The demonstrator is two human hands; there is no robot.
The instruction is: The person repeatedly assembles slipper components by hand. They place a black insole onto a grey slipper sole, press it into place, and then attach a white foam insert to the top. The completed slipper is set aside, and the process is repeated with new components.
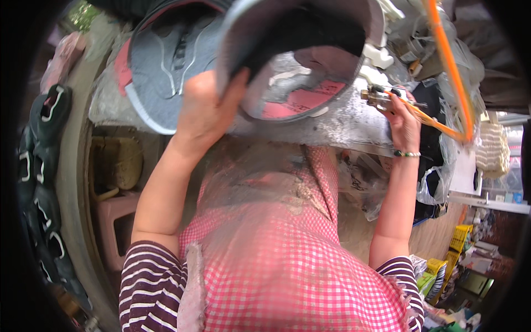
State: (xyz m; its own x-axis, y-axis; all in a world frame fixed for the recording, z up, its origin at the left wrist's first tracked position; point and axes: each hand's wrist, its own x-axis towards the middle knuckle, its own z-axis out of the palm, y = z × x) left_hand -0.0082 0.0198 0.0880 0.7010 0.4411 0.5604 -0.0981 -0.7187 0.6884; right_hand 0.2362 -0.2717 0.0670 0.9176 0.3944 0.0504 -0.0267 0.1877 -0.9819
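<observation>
My left hand (204, 108) grips the near left rim of a large rounded grey shell piece (293, 115). The piece is tilted up over the bench, its dark inside and a pink patch facing me; it is slightly blurred. To its right, my right hand (406, 124) is wrapped round a small metal spray gun (380, 97) fed by an orange hose (449, 72). The gun's nozzle end points left, apart from the shell piece. Beside my left hand lies another grey-blue shaped piece (149, 83) with white cord lines and a pink edge.
A worn, pale-spattered bench (332, 130) runs in front of me. White moulded parts (379, 58) and clear plastic bags (470, 61) crowd its far right. Dark moulded pieces (47, 166) line the left. Beneath the bench stands a pink stool (113, 216). Yellow crates (459, 238) stand right.
</observation>
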